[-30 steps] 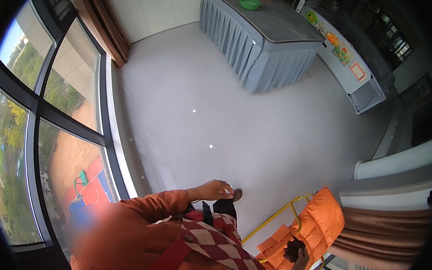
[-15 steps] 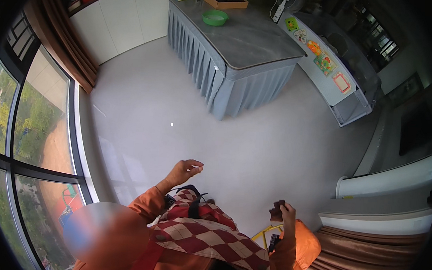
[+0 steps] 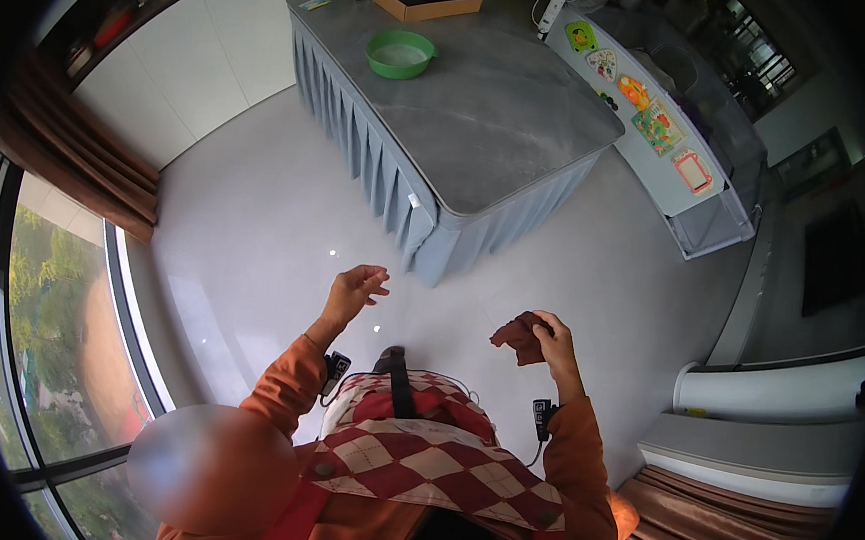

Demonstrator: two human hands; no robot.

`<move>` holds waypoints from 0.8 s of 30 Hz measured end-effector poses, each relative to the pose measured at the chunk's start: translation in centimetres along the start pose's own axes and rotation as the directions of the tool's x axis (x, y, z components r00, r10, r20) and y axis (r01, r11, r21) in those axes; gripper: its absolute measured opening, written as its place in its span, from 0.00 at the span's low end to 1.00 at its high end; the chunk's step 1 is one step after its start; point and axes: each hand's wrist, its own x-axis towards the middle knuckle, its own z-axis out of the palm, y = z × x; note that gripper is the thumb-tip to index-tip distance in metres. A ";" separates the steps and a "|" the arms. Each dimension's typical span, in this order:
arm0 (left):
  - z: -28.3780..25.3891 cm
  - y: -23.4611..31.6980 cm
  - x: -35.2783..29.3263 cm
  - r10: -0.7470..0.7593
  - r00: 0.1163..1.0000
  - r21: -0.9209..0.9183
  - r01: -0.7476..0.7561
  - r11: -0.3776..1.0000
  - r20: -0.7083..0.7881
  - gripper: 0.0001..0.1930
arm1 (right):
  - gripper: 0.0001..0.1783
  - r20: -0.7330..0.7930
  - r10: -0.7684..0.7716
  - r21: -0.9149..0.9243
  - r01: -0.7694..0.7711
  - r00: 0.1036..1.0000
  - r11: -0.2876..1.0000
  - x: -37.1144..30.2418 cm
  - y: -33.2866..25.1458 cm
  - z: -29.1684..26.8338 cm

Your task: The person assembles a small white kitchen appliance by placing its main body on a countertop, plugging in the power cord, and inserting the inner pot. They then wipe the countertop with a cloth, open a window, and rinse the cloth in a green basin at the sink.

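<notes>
A crumpled dark brown cloth [image 3: 520,337] hangs from my right hand [image 3: 554,344], gripped between thumb and fingers in front of me. My left hand [image 3: 357,293] is held out over the floor, its fingers loosely curled and apart with nothing between them. Just beyond both hands stands a table with a grey top [image 3: 504,104] and a pleated blue-grey skirt [image 3: 360,155]. On that tabletop sit a round green basin [image 3: 399,55] and an opened cardboard box [image 3: 426,7] with something dark inside. Neither hand touches the table.
To the right of the table is a light panel [image 3: 654,115] with colourful stickers. Windows [image 3: 64,304] and a brown curtain [image 3: 81,135] line the left, white cabinets [image 3: 207,54] the far left. Another brown curtain [image 3: 716,526] hangs at the lower right.
The table and basin now appear nearer. My right hand has risen and come forward with the cloth; my left hand has also moved farther forward. An orange object at lower right is now mostly hidden.
</notes>
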 end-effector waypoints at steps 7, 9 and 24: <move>-1.5 5.7 18.1 0.007 0.993 -0.112 -0.020 0.994 -0.120 0.17 | 0.14 -0.117 -0.098 -0.192 0.075 0.988 0.979 8.4 -1.7 -1.7; -1.3 6.6 21.7 -0.001 0.989 -0.128 -0.018 0.992 -0.148 0.17 | 0.14 -0.293 -0.204 -0.246 0.133 0.934 0.960 12.3 -2.4 -1.3; -1.8 12.7 39.1 -0.206 0.887 -0.187 0.139 0.972 -0.412 0.22 | 0.18 0.246 -0.710 -0.507 0.712 0.660 0.486 45.4 -0.1 5.1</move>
